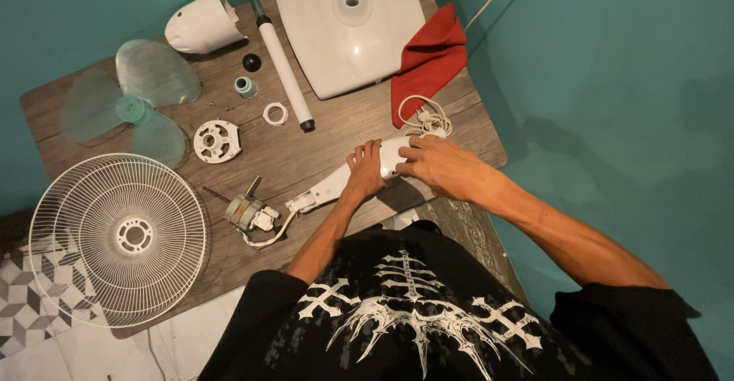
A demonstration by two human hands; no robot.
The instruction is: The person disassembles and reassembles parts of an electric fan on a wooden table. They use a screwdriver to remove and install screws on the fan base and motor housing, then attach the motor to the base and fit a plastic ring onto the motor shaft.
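A white fan neck housing [330, 184] lies on the wooden table [306, 144] near its front edge. My left hand [365, 171] presses down on its middle. My right hand [443, 168] grips its right end, next to a coiled white power cord [430, 113]. From the housing's left end wires run to a small fan motor [246, 211] with its shaft pointing up-left.
A white square base [348, 25], red cloth [432, 56] and white pole [283, 64] lie at the back. A motor cover [202, 23], translucent blade [141, 102], round bracket [217, 140] and small caps lie left. A wire grille [118, 236] overhangs the front left.
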